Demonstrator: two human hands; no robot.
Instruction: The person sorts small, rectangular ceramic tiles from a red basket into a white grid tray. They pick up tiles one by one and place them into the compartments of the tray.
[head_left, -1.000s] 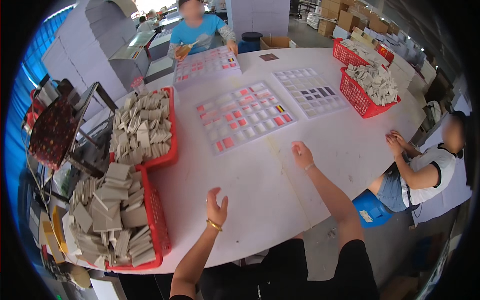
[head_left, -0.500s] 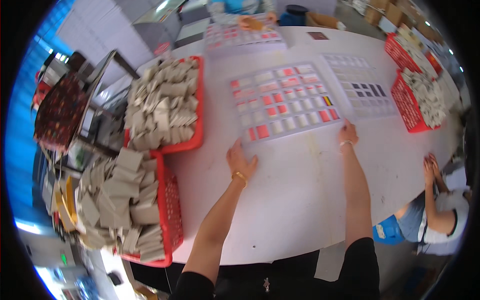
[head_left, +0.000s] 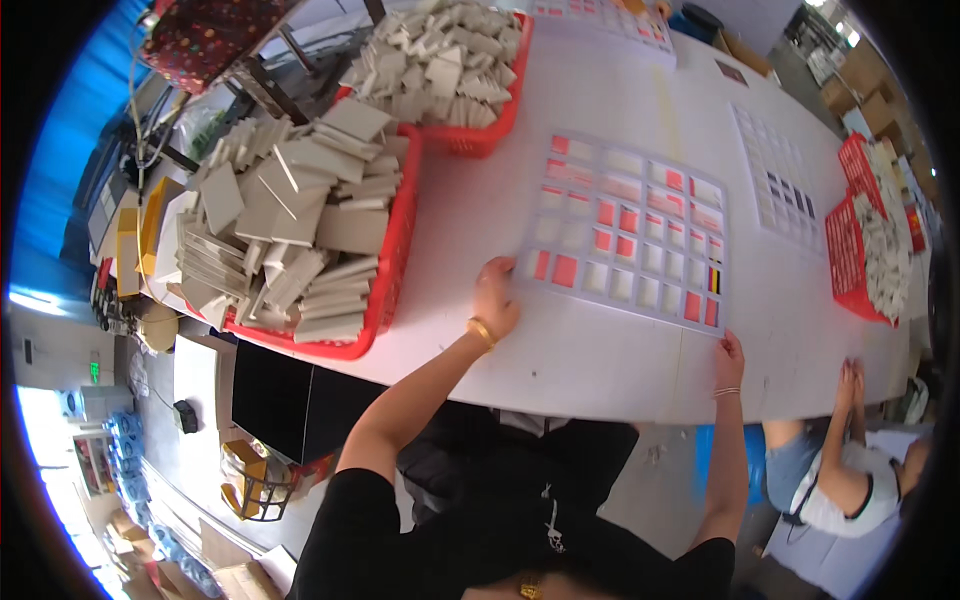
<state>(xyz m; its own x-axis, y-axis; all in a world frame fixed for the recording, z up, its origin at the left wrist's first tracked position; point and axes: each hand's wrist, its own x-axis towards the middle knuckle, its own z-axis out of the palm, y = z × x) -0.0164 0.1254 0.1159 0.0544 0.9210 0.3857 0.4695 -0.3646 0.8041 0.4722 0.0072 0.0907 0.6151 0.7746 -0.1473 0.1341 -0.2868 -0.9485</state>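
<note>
A white compartment tray (head_left: pixel 612 306) lies flat on the table in front of me, a grid of rectangular cells. Some cells show red or pink pieces, others look white, and one near the right side has a yellow-and-black piece (head_left: pixel 714 280). My left hand (head_left: pixel 496 297), with a gold bracelet at the wrist, grips the tray's near left corner. At the near right corner my right hand (head_left: pixel 730 358) has its fingers closed on the edge. The fingertips of both hands are partly hidden by the tray's rim.
Red baskets heaped with grey-white flat pieces (head_left: pixel 295 200) stand at the left. A second tray (head_left: pixel 780 190) lies to the right, near smaller red baskets (head_left: pixel 850 270). Another tray (head_left: pixel 610 22) is at the far end. Someone sits at the lower right (head_left: pixel 850 480).
The tray has come nearer to me and to the table's near edge, away from the second tray, with both hands at its corners. My view has turned toward the left.
</note>
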